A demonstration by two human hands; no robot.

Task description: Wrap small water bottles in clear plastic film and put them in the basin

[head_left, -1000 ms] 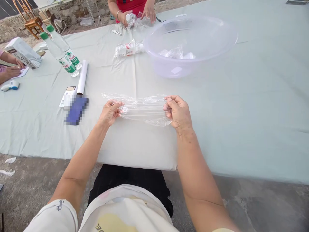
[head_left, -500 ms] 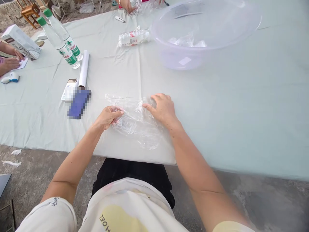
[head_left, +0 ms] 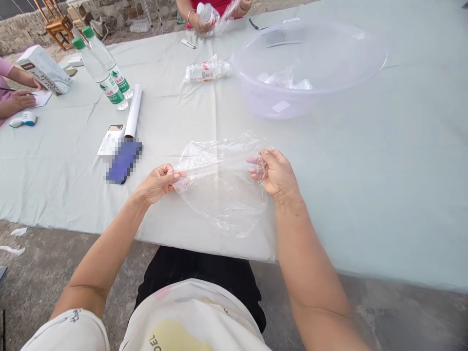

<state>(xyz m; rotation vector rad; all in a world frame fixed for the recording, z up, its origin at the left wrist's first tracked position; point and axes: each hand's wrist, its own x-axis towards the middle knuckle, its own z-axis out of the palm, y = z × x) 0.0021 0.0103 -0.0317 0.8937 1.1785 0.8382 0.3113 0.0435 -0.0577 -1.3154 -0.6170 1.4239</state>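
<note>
A clear plastic bag (head_left: 223, 190) is stretched out between my two hands, low over the cloth-covered table (head_left: 340, 185). My left hand (head_left: 161, 181) pinches its left side between thumb and fingers. At the opposite side my right hand (head_left: 276, 170) grips the film, with some fingertips showing through it. Wrinkles run across the bag from one hand to the other. Left of my left hand lie a blue phone-like item (head_left: 124, 162), partly blurred out, and a small white box (head_left: 111, 139).
Beyond the bag stands a large translucent basin (head_left: 281, 107) with crumpled plastic inside. A wrapped bottle (head_left: 208, 70) lies beside it. Two green-capped water bottles (head_left: 113, 90) and a paper roll (head_left: 133, 112) are at left. Co-workers' hands (head_left: 204, 22) hold a bottle at the far edge; another person (head_left: 22, 95) writes.
My right hand has moved right and now grips the bag, which is spread wider. My left hand keeps its hold. Across the table, the co-worker's bottle is now more in view.
</note>
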